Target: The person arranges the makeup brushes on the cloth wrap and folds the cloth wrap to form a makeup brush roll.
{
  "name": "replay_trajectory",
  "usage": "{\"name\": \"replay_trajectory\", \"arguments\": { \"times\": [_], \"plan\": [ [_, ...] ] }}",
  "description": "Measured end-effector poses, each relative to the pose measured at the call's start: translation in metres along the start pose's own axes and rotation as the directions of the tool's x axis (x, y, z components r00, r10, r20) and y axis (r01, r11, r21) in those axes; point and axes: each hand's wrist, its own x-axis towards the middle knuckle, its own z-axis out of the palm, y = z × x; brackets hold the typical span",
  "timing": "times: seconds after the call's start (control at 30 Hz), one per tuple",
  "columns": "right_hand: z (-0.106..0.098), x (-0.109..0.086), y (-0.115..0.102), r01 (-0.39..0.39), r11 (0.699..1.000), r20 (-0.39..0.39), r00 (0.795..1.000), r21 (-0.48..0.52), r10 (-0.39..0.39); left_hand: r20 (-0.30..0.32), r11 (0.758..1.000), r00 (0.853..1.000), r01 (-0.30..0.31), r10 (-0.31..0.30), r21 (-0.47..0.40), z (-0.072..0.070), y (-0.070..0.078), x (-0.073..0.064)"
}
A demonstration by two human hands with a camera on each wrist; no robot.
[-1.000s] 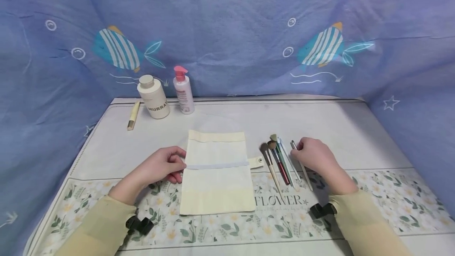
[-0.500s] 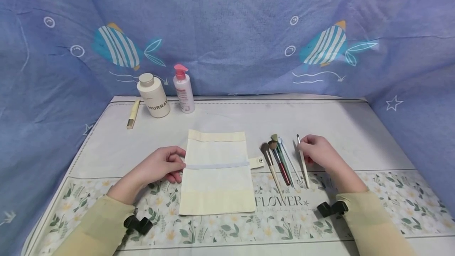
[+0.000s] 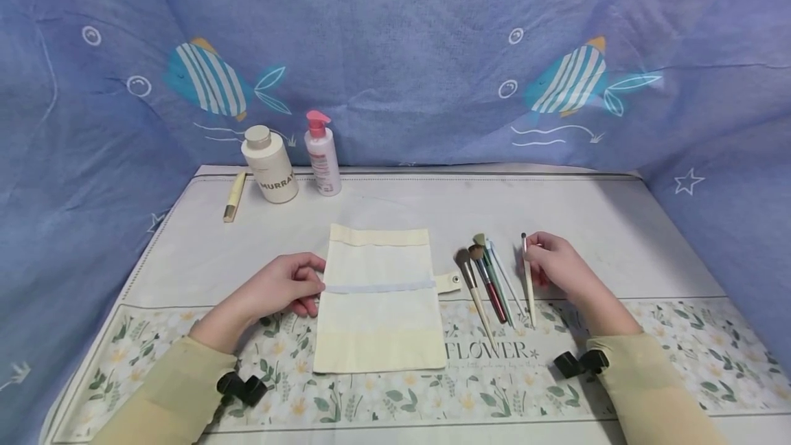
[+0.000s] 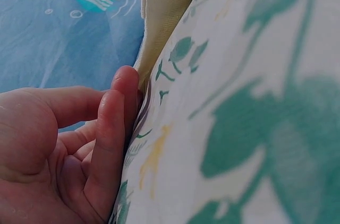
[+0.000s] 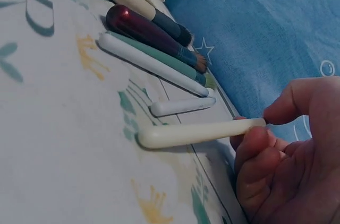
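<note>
A cream fabric brush roll (image 3: 380,328) lies unfolded in the middle, with a pale band across it and a snap tab (image 3: 450,282) on its right. My left hand (image 3: 281,287) pinches the roll's left edge between thumb and finger; in the left wrist view the fingertips (image 4: 126,78) meet at the cloth. To the right, my right hand (image 3: 553,259) holds a slim makeup brush (image 3: 529,297) near its small dark head, its cream handle (image 5: 191,135) pointing toward me. Several other makeup brushes (image 3: 474,301) lie side by side between the roll and that hand.
A white bottle (image 3: 272,170) and a pump bottle (image 3: 324,167) with a pink top stand at the back left. Beside them lies a cream tube (image 3: 234,198). A blue fish-print cloth (image 3: 402,53) hangs behind the table, which has a floral cover (image 3: 371,404).
The right hand has shifted right and slightly away with the brush, moving it farther from the other brushes. The brush now points nearly straight away from me. The left hand stays put.
</note>
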Motion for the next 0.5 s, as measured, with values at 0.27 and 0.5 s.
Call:
{"name": "replay_trajectory", "arguments": {
  "times": [0.27,0.5],
  "plan": [
    [-0.0006,-0.0006,0.0048,0.010,0.997,-0.014,1.000,0.076,-0.009,0.000,1.000,1.000,-0.008,0.008,0.009,-0.0001,0.0004,-0.0001],
    [0.0014,0.0004,0.0024,-0.002,0.993,-0.025,1.000,0.120,0.005,-0.005,1.000,1.000,0.001,-0.001,0.003,0.0001,0.0004,-0.0006]
  ]
}}
